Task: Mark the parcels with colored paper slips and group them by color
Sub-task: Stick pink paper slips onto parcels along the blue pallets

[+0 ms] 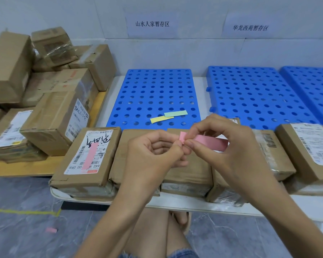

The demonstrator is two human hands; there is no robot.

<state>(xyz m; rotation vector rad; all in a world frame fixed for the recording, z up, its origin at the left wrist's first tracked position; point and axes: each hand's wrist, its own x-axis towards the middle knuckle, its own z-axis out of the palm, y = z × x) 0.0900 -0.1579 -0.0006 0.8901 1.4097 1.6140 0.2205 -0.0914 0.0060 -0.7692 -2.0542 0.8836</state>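
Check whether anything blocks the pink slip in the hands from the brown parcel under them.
Nothing visible does. The left hand and right hand pinch the pink slip over the parcel; they hide part of its top.
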